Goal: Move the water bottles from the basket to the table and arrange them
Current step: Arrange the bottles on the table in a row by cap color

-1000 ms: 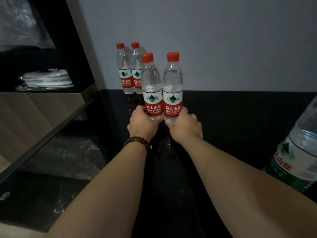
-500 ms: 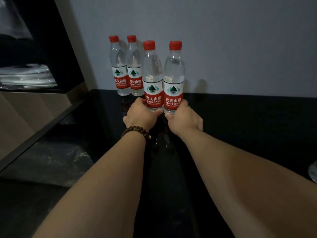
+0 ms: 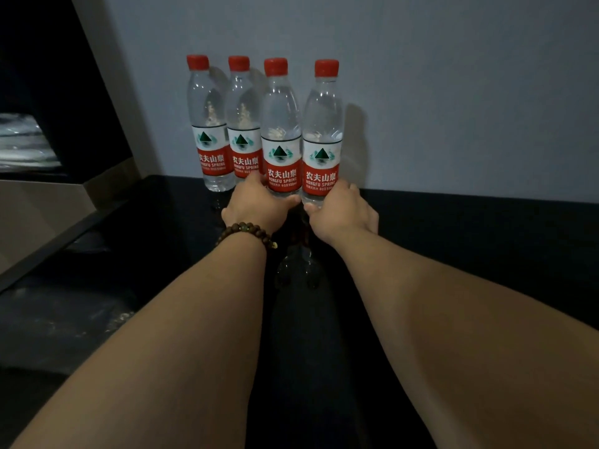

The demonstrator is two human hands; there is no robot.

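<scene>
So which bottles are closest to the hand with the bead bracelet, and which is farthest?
From the left hand:
1. Third bottle, held in that hand.
2. Second bottle, just behind it to the left, and the fourth bottle, beside it in the right hand: too close to call.
3. First bottle, far left by the wall.

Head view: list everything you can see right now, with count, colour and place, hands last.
water bottles: four, clear with red caps and red-white labels, upright in a row at the wall.
table: one, glossy black, under the bottles.
wall: one, pale grey, behind the row.
shelf unit: one, black and beige, far left; contents unclear.
bead bracelet: one, dark brown, left wrist.
left hand: grips the third bottle's base.
right hand: grips the rightmost bottle's base.
</scene>
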